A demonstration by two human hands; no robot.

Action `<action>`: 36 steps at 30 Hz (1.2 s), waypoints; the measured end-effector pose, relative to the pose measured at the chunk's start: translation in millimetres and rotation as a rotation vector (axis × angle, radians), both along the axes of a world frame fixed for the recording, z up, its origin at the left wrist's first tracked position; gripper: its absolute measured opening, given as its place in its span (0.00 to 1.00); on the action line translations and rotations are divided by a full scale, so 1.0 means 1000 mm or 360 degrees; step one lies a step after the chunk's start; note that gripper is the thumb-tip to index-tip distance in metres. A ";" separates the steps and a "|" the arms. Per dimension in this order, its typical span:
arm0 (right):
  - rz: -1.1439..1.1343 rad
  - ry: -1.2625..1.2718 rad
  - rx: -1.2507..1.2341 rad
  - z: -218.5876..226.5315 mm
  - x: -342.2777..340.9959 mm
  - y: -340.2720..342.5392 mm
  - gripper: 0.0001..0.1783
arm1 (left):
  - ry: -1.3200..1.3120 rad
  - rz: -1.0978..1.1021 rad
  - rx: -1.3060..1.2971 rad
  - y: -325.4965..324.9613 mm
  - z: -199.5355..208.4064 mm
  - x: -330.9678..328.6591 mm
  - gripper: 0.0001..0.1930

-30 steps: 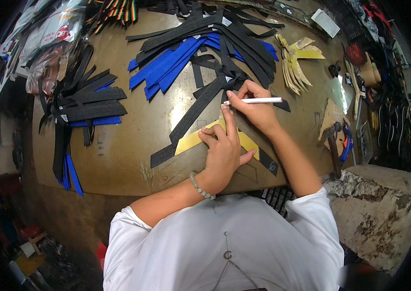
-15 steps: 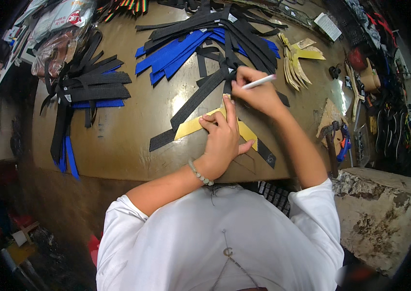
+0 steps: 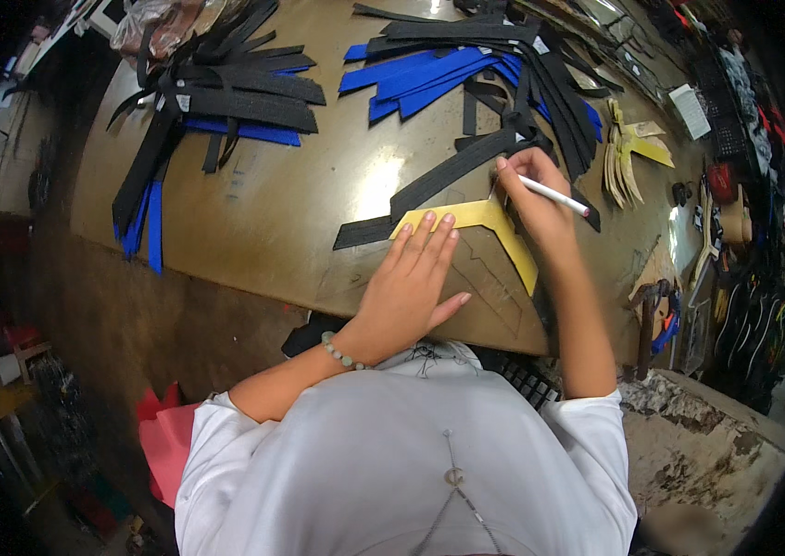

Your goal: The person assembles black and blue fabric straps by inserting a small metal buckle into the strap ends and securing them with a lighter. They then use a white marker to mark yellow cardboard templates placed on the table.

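Observation:
My left hand (image 3: 411, 285) lies with its fingers stretched out, fingertips pressing on the left arm of a flat yellow forked template (image 3: 471, 216). Under and beside that arm a black webbing strap (image 3: 361, 233) pokes out. My right hand (image 3: 540, 202) is closed around a white pen (image 3: 550, 193), its pinkish end pointing down to the right. The thumb and forefinger are beside the template's top point; whether they also pinch something there is hard to see. Another black strap (image 3: 448, 173) runs diagonally just beyond the template.
Black and blue straps (image 3: 439, 79) lie in a fan at the back, with another bundle (image 3: 244, 100) at the left. Several yellow templates (image 3: 628, 153) are stacked at the right. Outlines are drawn on the brown tabletop (image 3: 300, 250). A hammer (image 3: 649, 315) is near the right edge.
The view has shifted, so the table's things appear displaced. My left hand has flattened and slid to the template's left arm. The pen now points the other way in my right hand.

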State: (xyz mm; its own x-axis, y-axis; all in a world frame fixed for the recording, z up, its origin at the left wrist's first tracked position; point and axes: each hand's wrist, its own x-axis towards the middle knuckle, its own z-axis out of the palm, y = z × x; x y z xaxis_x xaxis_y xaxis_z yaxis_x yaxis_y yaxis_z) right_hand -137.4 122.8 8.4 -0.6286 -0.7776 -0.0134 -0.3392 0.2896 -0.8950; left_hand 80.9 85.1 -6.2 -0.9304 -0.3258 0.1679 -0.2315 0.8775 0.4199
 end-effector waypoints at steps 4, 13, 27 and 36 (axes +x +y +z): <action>0.0272 -0.0185 -0.0122 0.009 0.044 -0.015 0.15 | 0.0045 0.0048 -0.0050 0.004 -0.010 0.000 0.38; 0.0406 -0.0665 -0.0223 0.021 0.074 -0.039 0.12 | 0.0133 0.0024 -0.0090 0.002 -0.014 0.001 0.36; 0.0485 0.0784 0.0054 0.004 0.107 -0.028 0.08 | 0.0309 0.0022 0.0257 0.003 -0.012 0.004 0.30; 0.0617 0.0009 0.0200 0.017 0.097 -0.013 0.11 | 0.0279 0.0004 0.0391 0.003 -0.014 0.007 0.30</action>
